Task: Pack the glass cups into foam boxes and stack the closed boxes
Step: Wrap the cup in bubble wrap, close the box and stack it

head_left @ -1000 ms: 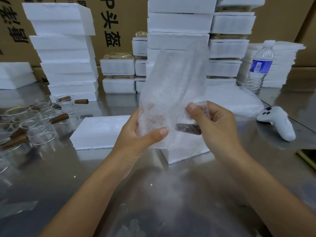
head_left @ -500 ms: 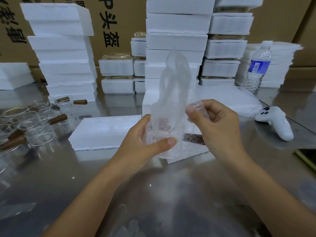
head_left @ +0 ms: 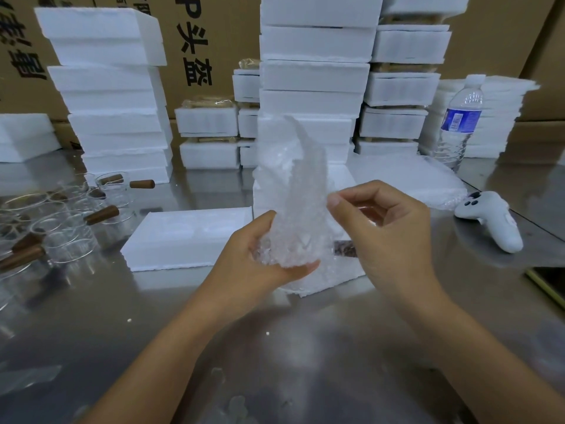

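Note:
My left hand [head_left: 260, 258] grips a glass cup bundled in clear bubble wrap [head_left: 296, 209], held above the steel table. The wrap's loose end stands up in a twisted point. My right hand [head_left: 385, 228] pinches the wrap's right edge with curled fingers. The cup's brown wooden handle [head_left: 345, 248] pokes out between my hands. A white foam box [head_left: 333, 281] lies just behind and below the bundle, and a flat foam piece [head_left: 189, 237] lies to its left. Several bare glass cups with wooden handles [head_left: 70, 237] crowd the left of the table.
Tall stacks of white foam boxes [head_left: 110, 96] [head_left: 315, 71] line the back against cardboard cartons. A water bottle [head_left: 461, 123] and a white controller [head_left: 492, 221] sit at right. A dark flat object [head_left: 547, 283] lies at the right edge.
The broad sheet of bubble wrap has been gathered into a narrow twisted bundle around the cup. My left hand has closed further round it, and my right hand has shifted along its edge.

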The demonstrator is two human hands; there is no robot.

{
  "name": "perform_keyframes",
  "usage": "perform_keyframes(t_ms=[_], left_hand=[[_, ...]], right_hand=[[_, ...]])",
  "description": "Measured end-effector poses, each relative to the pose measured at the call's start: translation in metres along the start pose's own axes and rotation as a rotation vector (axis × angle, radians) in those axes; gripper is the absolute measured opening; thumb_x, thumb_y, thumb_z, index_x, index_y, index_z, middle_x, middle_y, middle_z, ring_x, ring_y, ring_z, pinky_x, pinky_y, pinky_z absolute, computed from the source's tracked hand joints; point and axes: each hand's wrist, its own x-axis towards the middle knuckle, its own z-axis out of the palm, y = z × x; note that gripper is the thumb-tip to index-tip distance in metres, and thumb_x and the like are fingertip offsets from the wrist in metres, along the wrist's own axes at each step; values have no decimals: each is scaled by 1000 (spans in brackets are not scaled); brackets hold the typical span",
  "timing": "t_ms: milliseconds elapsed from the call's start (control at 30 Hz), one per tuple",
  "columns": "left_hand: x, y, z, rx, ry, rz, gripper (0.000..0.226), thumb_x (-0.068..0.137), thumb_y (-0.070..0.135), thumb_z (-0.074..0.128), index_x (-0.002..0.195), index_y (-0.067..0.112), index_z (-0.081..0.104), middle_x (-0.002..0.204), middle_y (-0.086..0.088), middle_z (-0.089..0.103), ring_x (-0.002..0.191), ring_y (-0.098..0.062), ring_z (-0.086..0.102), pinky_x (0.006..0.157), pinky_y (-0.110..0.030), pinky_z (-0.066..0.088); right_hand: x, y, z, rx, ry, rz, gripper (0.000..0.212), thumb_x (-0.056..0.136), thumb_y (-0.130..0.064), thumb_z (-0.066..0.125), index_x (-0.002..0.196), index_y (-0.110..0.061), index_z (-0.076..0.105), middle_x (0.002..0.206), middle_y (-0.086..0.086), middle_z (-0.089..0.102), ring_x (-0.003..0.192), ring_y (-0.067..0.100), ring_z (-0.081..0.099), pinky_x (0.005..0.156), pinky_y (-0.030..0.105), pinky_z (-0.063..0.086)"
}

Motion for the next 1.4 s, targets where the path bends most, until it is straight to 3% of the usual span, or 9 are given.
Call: perform_keyframes(t_ms=[100, 167, 267, 367, 567, 700, 867, 1200, 1400], left_hand=[[-2, 0, 0, 60, 15, 24, 58, 53, 32, 90, 88, 65, 58, 88, 37, 64, 85, 16, 60, 64, 0, 44], [0, -1, 0, 102, 52, 34, 62, 55, 27, 90, 94, 60, 53, 90, 35, 63, 88, 20, 56, 67, 1, 42], [1, 1, 1, 3, 111, 94, 63, 63, 30, 85, 110, 46, 47, 103, 33, 61, 98, 16, 57, 68, -1, 45], [-1, 2, 2, -2, 108, 115, 62, 61, 35, 85, 110, 54, 51, 107, 31, 62, 100, 9, 60, 71, -5, 47], [2, -2, -1, 55, 122, 19, 50, 51, 55, 78, 99, 52, 62, 102, 23, 66, 94, 2, 63, 71, -11, 50], [3, -1, -4, 39, 149, -7, 44, 51, 54, 79, 90, 64, 60, 96, 29, 65, 88, 8, 63, 65, -9, 50], [1, -4, -4, -36, 142, -38, 49, 54, 44, 80, 99, 30, 67, 97, 0, 70, 87, -13, 69, 68, -24, 55], [-1, -1, -3, 103, 199, 77, 72, 49, 52, 79, 109, 54, 40, 108, 33, 51, 102, 4, 58, 71, -11, 50], [-4, -3, -3, 305, 179, 204, 57, 59, 46, 77, 107, 45, 48, 109, 20, 55, 102, 5, 54, 78, -4, 40]], right_hand=[[-5, -3, 7, -135, -106, -124, 8, 77, -33, 62, 71, -33, 68, 74, -16, 66, 78, 5, 62, 71, 17, 47], [-5, 0, 7, -241, -198, -180, 25, 84, -36, 50, 77, -22, 70, 79, -16, 64, 84, 6, 58, 74, 22, 45], [-5, 4, 5, -357, -338, -162, 46, 91, -41, 33, 87, -15, 69, 98, -12, 60, 102, 8, 50, 85, 28, 41], [-6, 9, 3, -418, -410, -139, 50, 92, -40, 23, 89, -14, 67, 114, -14, 51, 113, 6, 41, 97, 37, 35], [-3, 9, 3, -421, -345, -131, 39, 93, -28, 33, 89, -12, 68, 109, -12, 53, 108, 14, 49, 92, 39, 39], [-7, 1, 5, -281, -127, -413, 18, 92, -27, 42, 93, -23, 59, 95, -11, 56, 93, 14, 56, 78, 18, 44], [-19, 6, 15, -354, -128, -762, 28, 83, -21, 59, 111, -14, 62, 106, 2, 63, 101, 16, 56, 88, 33, 45], [-22, 6, 20, -588, -174, -409, 43, 91, -39, 40, 104, -9, 68, 110, 1, 60, 111, 9, 43, 95, 29, 35], [-21, 7, 22, -589, -313, -365, 60, 93, -52, 30, 67, -13, 66, 99, -1, 55, 103, 9, 40, 89, 26, 29]])
